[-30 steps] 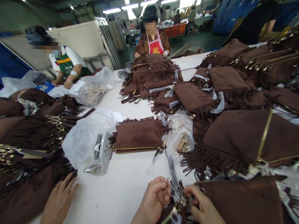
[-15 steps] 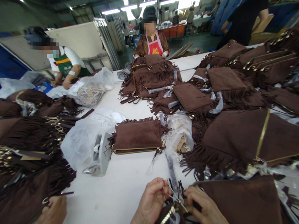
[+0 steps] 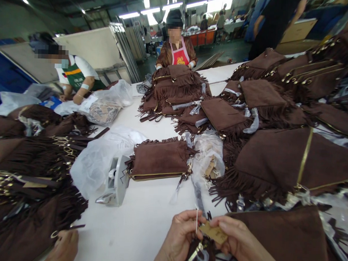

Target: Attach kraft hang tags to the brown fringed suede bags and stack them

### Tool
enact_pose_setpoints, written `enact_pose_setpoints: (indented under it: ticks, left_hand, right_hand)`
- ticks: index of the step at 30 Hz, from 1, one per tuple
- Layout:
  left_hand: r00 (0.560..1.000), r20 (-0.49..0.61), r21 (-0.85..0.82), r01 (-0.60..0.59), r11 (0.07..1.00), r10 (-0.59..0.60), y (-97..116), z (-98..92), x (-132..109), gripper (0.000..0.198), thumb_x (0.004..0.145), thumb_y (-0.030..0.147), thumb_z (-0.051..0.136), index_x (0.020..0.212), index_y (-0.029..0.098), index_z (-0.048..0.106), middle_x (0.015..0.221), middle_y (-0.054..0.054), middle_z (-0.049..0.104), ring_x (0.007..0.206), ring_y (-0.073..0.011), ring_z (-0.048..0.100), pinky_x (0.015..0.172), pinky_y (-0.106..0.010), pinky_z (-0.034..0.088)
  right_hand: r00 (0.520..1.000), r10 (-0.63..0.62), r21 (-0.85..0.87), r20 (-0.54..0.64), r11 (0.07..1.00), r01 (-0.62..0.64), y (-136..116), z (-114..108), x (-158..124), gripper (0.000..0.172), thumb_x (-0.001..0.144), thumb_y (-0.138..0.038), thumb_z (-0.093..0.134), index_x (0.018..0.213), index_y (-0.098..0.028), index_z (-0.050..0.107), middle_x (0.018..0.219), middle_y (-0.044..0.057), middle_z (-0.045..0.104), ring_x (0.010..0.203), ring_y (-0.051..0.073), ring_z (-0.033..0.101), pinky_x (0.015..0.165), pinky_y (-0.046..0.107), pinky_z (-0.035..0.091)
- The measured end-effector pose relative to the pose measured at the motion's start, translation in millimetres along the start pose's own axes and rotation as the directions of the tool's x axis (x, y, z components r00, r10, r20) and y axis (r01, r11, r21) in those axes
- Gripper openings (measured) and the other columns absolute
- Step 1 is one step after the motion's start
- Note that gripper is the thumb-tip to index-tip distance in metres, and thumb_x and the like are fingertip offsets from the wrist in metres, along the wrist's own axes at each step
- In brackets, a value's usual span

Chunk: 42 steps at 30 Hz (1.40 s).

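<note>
Both my hands are at the bottom centre, over the corner of a brown suede fringed bag (image 3: 281, 241) with a gold zipper (image 3: 194, 254). My left hand (image 3: 180, 237) is closed in a pinch on a thin white string (image 3: 196, 219) that stands up from its fingertips. My right hand (image 3: 238, 241) is closed on a tan cardboard tag (image 3: 214, 233), held between thumb and fingers right beside the string. The two hands almost touch.
Another person's hand (image 3: 65, 248) rests at the lower left beside a pile of brown fringed bags (image 3: 27, 171). One bag (image 3: 161, 158) lies mid-table by a grey tool (image 3: 116, 180) and clear plastic bags (image 3: 95, 162). More bags (image 3: 277, 107) are heaped on the right. Two people work across the white table (image 3: 142, 217).
The tan tag has come up into view between my hands, and the string now stands upright in my left pinch. The other person's hand at lower left drew back toward the bottom edge.
</note>
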<state>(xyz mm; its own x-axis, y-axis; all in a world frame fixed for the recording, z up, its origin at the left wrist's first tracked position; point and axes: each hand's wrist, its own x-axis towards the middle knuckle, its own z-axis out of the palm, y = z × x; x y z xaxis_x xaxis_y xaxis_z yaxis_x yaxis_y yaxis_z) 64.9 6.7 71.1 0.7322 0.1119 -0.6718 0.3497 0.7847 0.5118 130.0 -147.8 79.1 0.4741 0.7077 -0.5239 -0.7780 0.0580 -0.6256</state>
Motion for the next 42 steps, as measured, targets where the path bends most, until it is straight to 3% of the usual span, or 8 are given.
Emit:
enact_pose_setpoints:
  ticks: [5, 10, 16, 22, 26, 32, 36, 42]
  left_hand:
    - [1.0, -0.005, -0.02, -0.017, 1.0, 0.017, 3.4, -1.4, -1.8, 0.029, 0.048, 0.011, 0.074, 0.078, 0.011, 0.07, 0.08, -0.008, 0.069, 0.05, -0.0092, 0.056, 0.051, -0.02, 0.042]
    - [1.0, -0.004, -0.068, -0.031, 0.997, 0.031, 2.9, -1.3, -1.9, 0.036, 0.048, 0.009, 0.072, 0.083, 0.014, 0.07, 0.095, -0.01, 0.068, 0.037, -0.0031, 0.049, 0.046, -0.018, 0.039]
    - [0.999, 0.016, -0.027, -0.038, 0.999, 0.038, 2.4, 2.3, -4.1, 0.046, 0.044, 0.01, 0.073, 0.09, 0.017, 0.07, 0.106, -0.011, 0.064, 0.044, -0.0068, 0.055, 0.045, -0.018, 0.039]
    - [0.991, 0.002, 0.091, -0.133, 0.987, 0.134, -3.2, 0.1, 2.8, 0.052, 0.044, 0.014, 0.078, 0.095, 0.016, 0.068, 0.088, -0.008, 0.068, 0.045, -0.0043, 0.047, 0.04, -0.015, 0.028]
    - [0.987, -0.016, 0.144, -0.158, 0.977, 0.162, -7.2, -3.0, 4.9, 0.043, 0.046, 0.015, 0.079, 0.087, 0.012, 0.067, 0.063, -0.002, 0.064, 0.042, -0.0023, 0.041, 0.042, -0.015, 0.027]
    - [0.984, 0.037, 0.153, -0.176, 0.972, 0.172, -12.5, -5.2, 6.6, 0.046, 0.04, 0.011, 0.079, 0.082, 0.013, 0.061, 0.066, 0.0, 0.063, 0.057, -0.0098, 0.053, 0.054, -0.02, 0.039]
    - [0.981, 0.082, 0.26, -0.194, 0.946, 0.178, -14.1, -8.6, 9.5, 0.046, 0.042, 0.014, 0.079, 0.083, 0.012, 0.059, 0.067, 0.0, 0.06, 0.06, -0.0096, 0.05, 0.056, -0.02, 0.038]
    - [0.984, 0.123, 0.32, -0.163, 0.933, 0.129, -14.5, -10.0, 11.4, 0.062, 0.033, 0.011, 0.08, 0.091, 0.012, 0.056, 0.078, -0.003, 0.062, 0.063, -0.0116, 0.052, 0.056, -0.021, 0.038]
  right_hand:
    - [0.992, -0.018, 0.114, 0.122, 0.993, 0.004, -5.3, 4.2, 0.5, 0.033, 0.072, -0.034, 0.064, 0.1, -0.016, 0.065, 0.099, 0.011, 0.066, 0.091, 0.021, 0.06, 0.082, 0.033, 0.042]
    - [0.992, -0.052, -0.26, -0.116, 0.965, 0.02, 4.8, -0.3, 10.3, 0.031, 0.071, -0.046, 0.064, 0.08, -0.016, 0.065, 0.064, 0.001, 0.063, 0.05, 0.01, 0.053, 0.047, 0.02, 0.036]
    - [0.97, -0.234, -0.713, -0.069, 0.691, 0.116, 11.9, 2.3, 16.4, 0.036, 0.079, -0.05, 0.047, 0.07, -0.018, 0.061, 0.052, -0.004, 0.048, 0.047, 0.011, 0.042, 0.046, 0.022, 0.031]
    - [0.954, -0.287, -0.888, 0.082, 0.414, 0.201, 2.2, 12.8, 20.9, 0.03, 0.084, -0.035, 0.042, 0.065, -0.019, 0.057, 0.054, -0.004, 0.049, 0.05, 0.012, 0.043, 0.05, 0.023, 0.029]
    - [0.952, -0.294, -0.86, 0.083, 0.462, 0.217, 1.0, 16.8, 25.6, 0.026, 0.082, -0.035, 0.043, 0.066, -0.02, 0.058, 0.051, -0.005, 0.044, 0.047, 0.011, 0.038, 0.047, 0.022, 0.028]
    - [0.933, -0.349, -0.833, -0.086, 0.54, 0.125, 9.6, 8.5, 31.9, 0.022, 0.074, -0.034, 0.056, 0.091, -0.02, 0.056, 0.054, -0.008, 0.039, 0.049, 0.012, 0.04, 0.049, 0.022, 0.032]
    - [0.912, -0.366, -0.868, 0.186, 0.374, 0.327, -3.4, 10.5, 28.7, 0.037, 0.08, -0.023, 0.05, 0.117, -0.026, 0.054, 0.071, -0.002, 0.048, 0.064, 0.014, 0.05, 0.06, 0.023, 0.039]
    - [0.856, -0.252, -0.875, 0.451, 0.068, 0.48, -16.5, 18.8, 24.3, 0.02, 0.084, -0.019, 0.047, 0.083, -0.025, 0.066, 0.073, 0.001, 0.047, 0.066, 0.013, 0.048, 0.055, 0.021, 0.036]
